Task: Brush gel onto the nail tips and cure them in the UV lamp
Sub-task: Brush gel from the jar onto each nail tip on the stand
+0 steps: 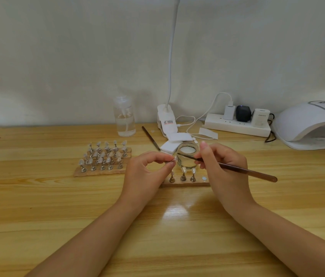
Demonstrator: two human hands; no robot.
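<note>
Now: wood desk (37, 206) | white wall (77, 56) | L fingers (167, 163) pinch nail tip (174, 159) | R fingers (202, 154) grip brush (237, 168)

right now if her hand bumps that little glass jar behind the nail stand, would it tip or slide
The glass jar looks squat and wide-based, so it would likely slide rather than tip. The glossy table probably offers little grip. Its open mouth means the contents might slosh out.

Two bare forearms are showing from the lower edge, no sleeve, watch or bracelet covering them, the left hand (147, 172) and the right hand (224, 170) wearing no rings or gloves, their fingernails looking short and unpainted.
</note>
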